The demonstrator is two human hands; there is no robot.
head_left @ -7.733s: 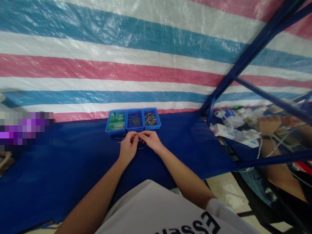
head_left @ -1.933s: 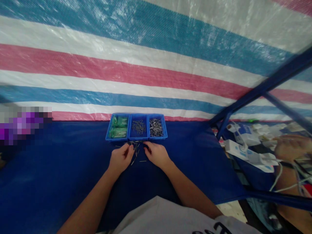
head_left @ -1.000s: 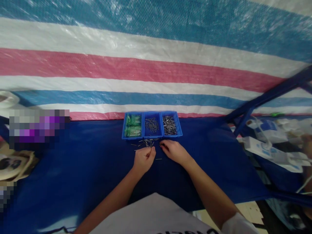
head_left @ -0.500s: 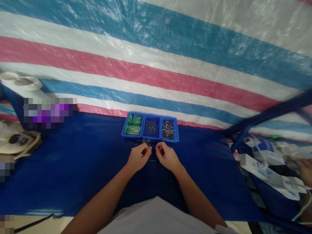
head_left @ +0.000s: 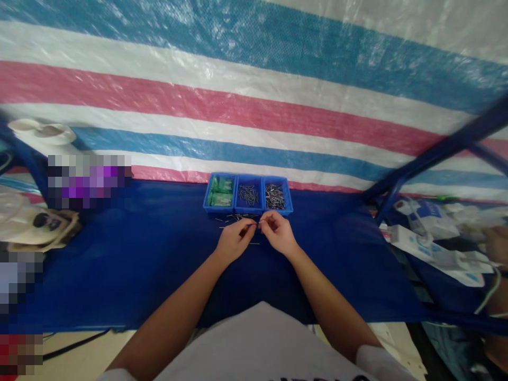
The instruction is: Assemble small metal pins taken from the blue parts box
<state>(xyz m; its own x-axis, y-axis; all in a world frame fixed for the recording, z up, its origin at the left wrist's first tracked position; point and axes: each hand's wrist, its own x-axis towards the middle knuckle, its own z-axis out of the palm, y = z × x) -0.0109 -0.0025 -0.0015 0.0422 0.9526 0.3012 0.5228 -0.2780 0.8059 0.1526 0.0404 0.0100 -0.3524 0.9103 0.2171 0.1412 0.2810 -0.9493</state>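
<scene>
My left hand (head_left: 237, 239) and my right hand (head_left: 278, 233) meet fingertip to fingertip just in front of a row of blue bins. Both are closed in a pinch; what sits between the fingers is too small to make out. Several thin metal pins (head_left: 238, 216) lie loose on the blue table behind my left hand, and a single pin (head_left: 254, 243) rests between my wrists. The left bin (head_left: 206, 207) holds green packets (head_left: 221, 192). Thin dark pins (head_left: 248, 194) fill part of the middle bin, and shorter silvery metal pieces (head_left: 275, 196) lie heaped in the right bin.
A striped plastic sheet (head_left: 254, 111) hangs behind the blue table (head_left: 151, 238). White rolls (head_left: 42, 132) and a cardboard tray (head_left: 51, 233) stand at left. A blue metal frame (head_left: 397, 182), a power strip (head_left: 436, 254) and another person's arm (head_left: 498, 248) are at right.
My hands have come closer together, their fingertips now almost touching. The whole view has shifted a little, with the bins appearing higher.
</scene>
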